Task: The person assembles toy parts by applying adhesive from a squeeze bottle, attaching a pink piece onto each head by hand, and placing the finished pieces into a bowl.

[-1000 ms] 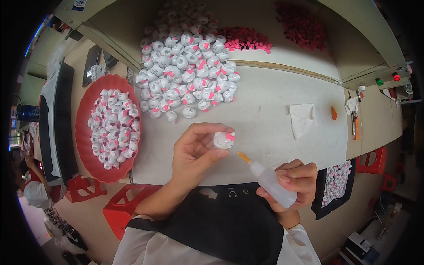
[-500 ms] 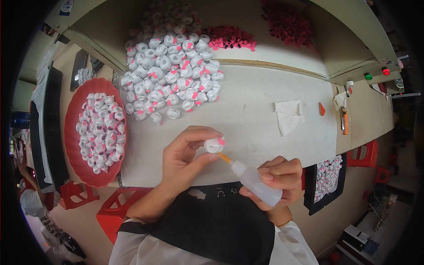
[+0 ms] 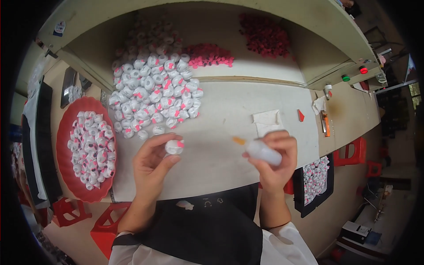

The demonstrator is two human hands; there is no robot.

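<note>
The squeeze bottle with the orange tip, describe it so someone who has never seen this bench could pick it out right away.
Start at the pale worktable and go to its near edge on the right, where the right hand is raised. The squeeze bottle lies across that hand's fingers, with its tip pointing left toward the left hand. It is the only long translucent white thing with a thin orange nozzle; the pieces around it are small, round, white and pink.

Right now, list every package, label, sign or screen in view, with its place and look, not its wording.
Sticker label: far left on the shelf's front edge, small white rectangle with blue print.
Squeeze bottle: held in the right hand, translucent white with an orange nozzle, no label visible.
Indicator lights, one red and one green: on the shelf's right end, small and round.
No signs or screens show.
</note>
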